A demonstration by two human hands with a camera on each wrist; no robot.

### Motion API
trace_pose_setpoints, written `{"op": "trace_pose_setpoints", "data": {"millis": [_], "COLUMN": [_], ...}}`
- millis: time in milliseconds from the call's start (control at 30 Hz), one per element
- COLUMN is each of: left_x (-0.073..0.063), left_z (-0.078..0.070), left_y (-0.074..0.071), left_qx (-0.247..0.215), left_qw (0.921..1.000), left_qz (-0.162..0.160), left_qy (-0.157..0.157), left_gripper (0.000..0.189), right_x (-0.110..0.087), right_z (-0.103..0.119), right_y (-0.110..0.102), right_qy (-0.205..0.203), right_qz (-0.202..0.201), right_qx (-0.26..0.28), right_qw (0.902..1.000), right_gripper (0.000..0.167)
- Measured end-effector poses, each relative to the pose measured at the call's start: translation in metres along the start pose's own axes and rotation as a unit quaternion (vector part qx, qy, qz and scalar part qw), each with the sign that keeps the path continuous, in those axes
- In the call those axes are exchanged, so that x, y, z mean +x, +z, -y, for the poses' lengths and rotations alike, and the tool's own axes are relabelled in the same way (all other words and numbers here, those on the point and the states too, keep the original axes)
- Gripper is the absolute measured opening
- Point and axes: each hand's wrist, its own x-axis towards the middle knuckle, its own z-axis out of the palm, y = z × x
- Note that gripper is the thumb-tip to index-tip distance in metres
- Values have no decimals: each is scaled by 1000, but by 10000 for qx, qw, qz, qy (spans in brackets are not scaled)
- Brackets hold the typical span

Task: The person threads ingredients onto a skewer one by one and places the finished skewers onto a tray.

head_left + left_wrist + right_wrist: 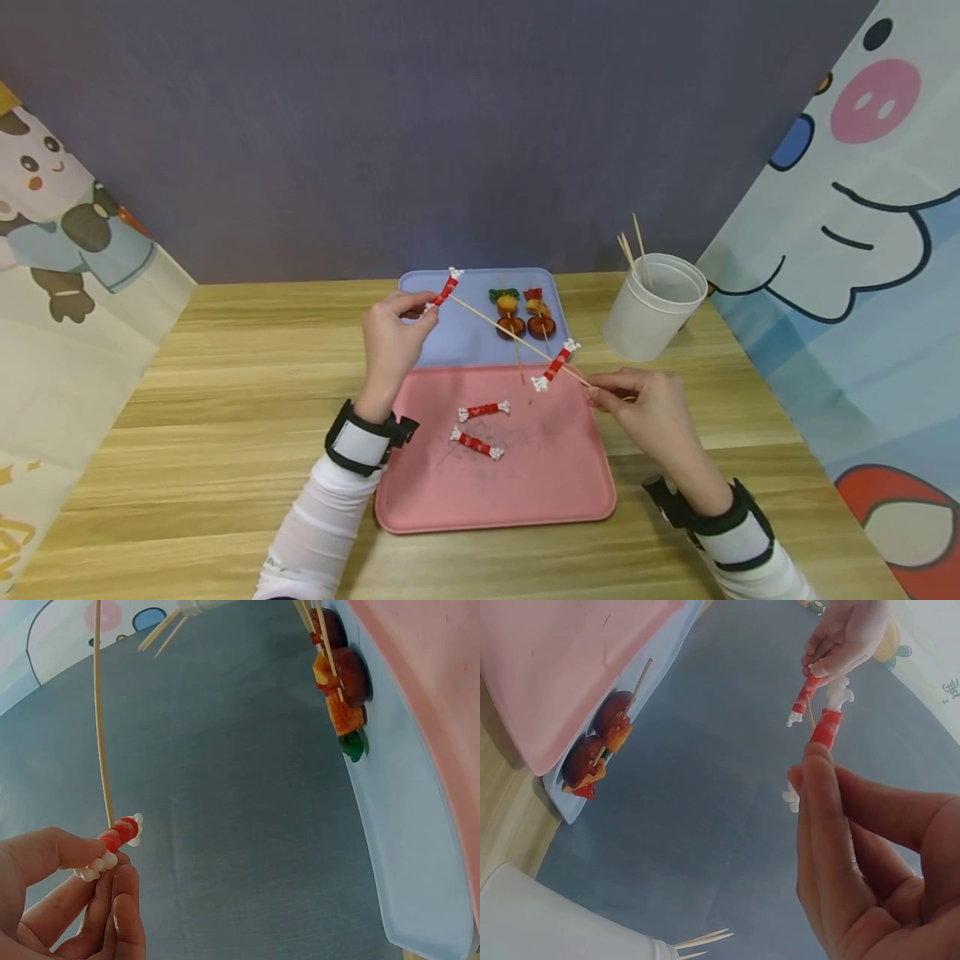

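Thumb and fingers of my left hand (393, 337) pinch a red toy piece (120, 836) with knobbly white ends, above the blue tray. My right hand (648, 408) pinches a thin wooden skewer (480, 315) near its lower right end. A second red piece with white ends (557, 365) is threaded crosswise on this skewer, close to the right fingers. The skewer's far end meets the middle of the left hand's piece; how deep it goes in, I cannot tell. Below, two similar pieces, an upper one (483, 410) and a lower one (476, 443), lie on the pink tray (540, 492).
Behind the pink tray is a blue tray (450, 343) carrying two loaded skewers, a left one (510, 325) and a right one (541, 327), with brown, yellow, green and red pieces. At the right stands a white tub (637, 325) holding several bare sticks (638, 237). A grey panel (450, 150) closes the back.
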Motion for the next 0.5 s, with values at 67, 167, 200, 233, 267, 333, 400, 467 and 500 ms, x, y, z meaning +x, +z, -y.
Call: {"op": "trace_pose_setpoints", "data": {"millis": [67, 167, 200, 233, 267, 333, 400, 467, 500], "left_x": [0, 0, 0, -1, -1, -1, -1, -1, -1], "left_z": [0, 0, -1, -1, -1, -1, -1, -1, -1], "left_y": [1, 1, 1, 1, 2, 2, 2, 1, 2], "left_qx": [22, 49, 44, 40, 15, 6, 3, -15, -20], "left_qw": [10000, 10000, 10000, 10000, 10000, 9999, 9998, 9997, 9998], "left_qz": [18, 38, 50, 64, 82, 132, 190, 226, 220], "left_qy": [0, -11, -15, -27, -25, -29, -9, 15, 16], "left_gripper": [15, 15, 15, 15, 15, 15, 15, 15, 15], "right_x": [0, 0, 0, 0, 0, 0, 0, 0, 0], "right_z": [-1, -2, -2, -2, -2, -2, -2, -3, -3], "right_y": [1, 2, 2, 2, 2, 2, 2, 2, 2], "right_qy": [-34, -116, -143, -160, -170, -159, -126, -106, -106], "right_qz": [-38, -95, -118, -135, -147, -153, -143, -152, -161], "right_qx": [-5, -37, -59, -69, -79, -84, -88, -102, -106], "right_qw": [10000, 9999, 9998, 9998, 9997, 9997, 9998, 9998, 9998], "right_gripper": [11, 11, 11, 11, 11, 12, 12, 12, 12]}}
